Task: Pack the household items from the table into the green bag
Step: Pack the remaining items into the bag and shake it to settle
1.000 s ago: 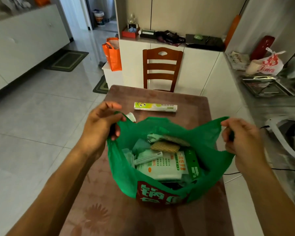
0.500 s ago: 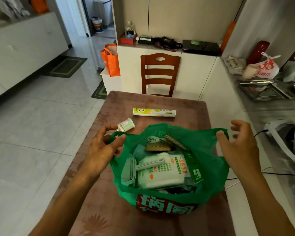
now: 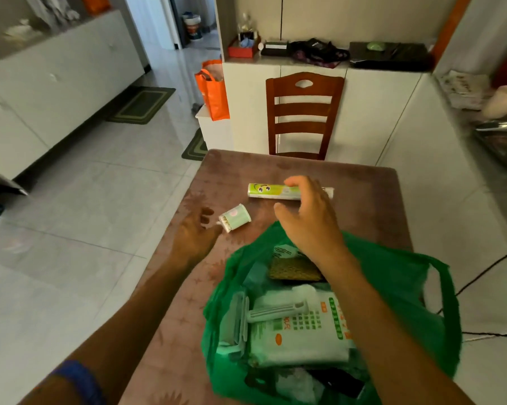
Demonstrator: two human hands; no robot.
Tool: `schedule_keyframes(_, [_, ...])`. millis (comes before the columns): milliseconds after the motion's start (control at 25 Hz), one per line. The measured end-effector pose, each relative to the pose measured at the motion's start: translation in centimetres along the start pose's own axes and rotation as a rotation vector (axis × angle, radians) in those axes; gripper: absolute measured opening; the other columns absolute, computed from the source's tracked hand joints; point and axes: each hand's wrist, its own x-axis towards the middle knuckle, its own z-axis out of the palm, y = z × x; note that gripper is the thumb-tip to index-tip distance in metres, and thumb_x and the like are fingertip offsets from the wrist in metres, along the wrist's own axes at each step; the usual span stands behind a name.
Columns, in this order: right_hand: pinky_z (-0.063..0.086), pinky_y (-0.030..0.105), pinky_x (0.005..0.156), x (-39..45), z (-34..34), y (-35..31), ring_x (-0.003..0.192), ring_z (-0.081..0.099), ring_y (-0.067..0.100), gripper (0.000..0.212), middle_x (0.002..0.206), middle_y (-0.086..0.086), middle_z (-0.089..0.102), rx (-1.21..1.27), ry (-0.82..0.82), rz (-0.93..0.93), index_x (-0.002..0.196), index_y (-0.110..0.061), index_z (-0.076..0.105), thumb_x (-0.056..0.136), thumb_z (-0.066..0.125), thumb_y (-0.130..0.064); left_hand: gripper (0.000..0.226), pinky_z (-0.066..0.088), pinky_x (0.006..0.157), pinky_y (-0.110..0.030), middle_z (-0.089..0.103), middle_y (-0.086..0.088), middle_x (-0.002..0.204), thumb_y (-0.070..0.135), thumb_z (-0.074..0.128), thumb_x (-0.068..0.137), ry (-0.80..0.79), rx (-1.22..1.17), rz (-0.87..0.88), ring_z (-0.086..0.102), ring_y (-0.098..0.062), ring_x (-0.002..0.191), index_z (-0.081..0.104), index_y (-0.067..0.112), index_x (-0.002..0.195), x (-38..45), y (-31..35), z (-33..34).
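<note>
The green bag (image 3: pixel 398 290) stands open on the brown table (image 3: pixel 360 194), holding several packed items: a white printed packet, a scouring pad, a pale green clip. Beyond the bag, a long white-and-green roll box (image 3: pixel 262 190) lies across the table. My right hand (image 3: pixel 308 217) hovers over its right half, fingers spread, thumb apart, nothing gripped. A small pale green cotton-swab tub (image 3: pixel 236 220) lies on its side to the left. My left hand (image 3: pixel 192 235) reaches toward it, fingers relaxed, fingertips just short of the tub.
A wooden chair (image 3: pixel 303 115) stands at the table's far end against white cabinets. An orange bag (image 3: pixel 213 90) sits on a low white stand to the left. A black cable (image 3: pixel 480 276) runs along the floor at the right. Tiled floor lies to the left.
Both hands let go of the bag handles and moved forward: the right over the roll box, the left toward the swab tub. The bag has slumped open.
</note>
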Motion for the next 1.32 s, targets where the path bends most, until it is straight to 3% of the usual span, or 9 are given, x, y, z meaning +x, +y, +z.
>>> schedule_keyframes(120, [0.047, 0.036, 0.087, 6.5, 3.4, 3.2, 0.109, 0.05, 0.019, 0.036, 0.118, 0.0, 0.052, -0.037, -0.042, 0.104, 0.119, -0.026, 0.049, 0.085, 0.061, -0.024, 0.047, 0.045, 0.06, -0.023, 0.056, -0.008, 0.12, 0.021, 0.071, 0.079, -0.119, 0.224, 0.05, 0.054, -0.019, 0.094, 0.05, 0.019, 0.121, 7.1, -2.0, 4.4])
schedule_keyframes(200, [0.047, 0.036, 0.085, 10.5, 6.0, 6.3, 0.105, 0.052, 0.019, 0.034, 0.116, -0.001, 0.052, -0.098, -0.075, 0.197, 0.116, -0.026, 0.051, 0.084, 0.061, -0.024, 0.056, 0.049, 0.078, -0.033, 0.053, -0.013, 0.127, 0.022, 0.071, 0.078, -0.22, 0.428, 0.103, 0.053, -0.027, 0.104, 0.046, 0.018, 0.128, 11.9, -3.9, 7.5])
schedule_keyframes(280, [0.042, 0.033, 0.081, 14.5, 8.9, 9.7, 0.104, 0.051, 0.019, 0.034, 0.118, 0.001, 0.051, -0.181, -0.123, 0.25, 0.116, -0.024, 0.052, 0.083, 0.061, -0.022, 0.078, 0.036, 0.1, -0.046, 0.035, -0.015, 0.145, 0.03, 0.071, 0.077, -0.379, 0.65, 0.14, 0.037, -0.036, 0.128, 0.028, 0.028, 0.143, 16.0, -6.4, 10.8])
schedule_keyframes(360, [0.042, 0.035, 0.085, 17.6, 11.1, 12.7, 0.108, 0.051, 0.024, 0.04, 0.124, 0.005, 0.049, -0.245, -0.211, 0.261, 0.121, -0.023, 0.05, 0.082, 0.062, -0.021, 0.093, 0.025, 0.105, -0.062, 0.009, -0.011, 0.157, 0.034, 0.071, 0.078, -0.507, 0.775, 0.142, 0.016, -0.042, 0.139, 0.007, 0.043, 0.145, 18.9, -8.7, 13.1])
schedule_keyframes(560, [0.032, 0.053, 0.107, 23.9, 14.3, 19.8, 0.131, 0.035, 0.037, 0.073, 0.145, 0.009, 0.038, -0.704, -0.423, 0.233, 0.144, -0.02, 0.031, 0.08, 0.065, -0.02, 0.078, 0.046, 0.08, -0.032, 0.048, -0.015, 0.133, 0.036, 0.073, 0.077, -0.486, 0.571, 0.322, 0.058, -0.035, 0.103, 0.03, 0.03, 0.142, 21.7, -11.1, 14.8])
schedule_keyframes(800, [0.032, 0.051, 0.107, 24.3, 15.5, 23.5, 0.126, 0.04, 0.036, 0.052, 0.14, 0.013, 0.042, -0.947, -0.376, 0.241, 0.134, -0.018, 0.048, 0.084, 0.062, -0.021, 0.082, 0.052, 0.078, -0.036, 0.047, -0.007, 0.137, 0.047, 0.071, 0.073, -0.511, 0.619, 0.399, 0.057, -0.029, 0.104, 0.03, 0.029, 0.142, 16.0, -14.6, 13.5])
schedule_keyframes(960, [0.039, 0.047, 0.104, 22.3, 14.8, 24.5, 0.12, 0.052, 0.032, 0.06, 0.132, 0.01, 0.055, -0.967, -0.462, 0.389, 0.134, -0.022, 0.046, 0.079, 0.067, -0.034, 0.085, 0.052, 0.075, -0.026, 0.052, 0.008, 0.125, 0.059, 0.07, 0.065, -0.57, 0.549, 0.222, 0.056, -0.012, 0.095, 0.029, 0.039, 0.137, 12.8, -15.3, 11.4])
schedule_keyframes(1080, [0.049, 0.043, 0.096, 20.2, 12.9, 22.8, 0.108, 0.062, 0.029, 0.063, 0.124, 0.009, 0.064, -0.789, -0.471, 0.426, 0.126, -0.019, 0.054, 0.07, 0.078, -0.035, 0.083, 0.055, 0.069, -0.026, 0.06, 0.01, 0.107, 0.057, 0.077, 0.06, -0.588, 0.357, 0.085, 0.061, -0.007, 0.08, 0.034, 0.04, 0.13, 11.9, -14.9, 9.8])
schedule_keyframes(1320, [0.058, 0.038, 0.079, 16.3, 2.1, 7.5, 0.092, 0.066, 0.019, 0.059, 0.108, 0.001, 0.069, 0.149, 0.03, 0.358, 0.116, -0.021, 0.059, 0.062, 0.08, -0.024, 0.065, 0.057, 0.05, -0.037, 0.058, -0.011, 0.107, 0.017, 0.076, 0.076, -0.367, -0.169, 0.021, 0.065, -0.024, 0.076, 0.039, 0.032, 0.128, 8.8, -4.0, 2.8])
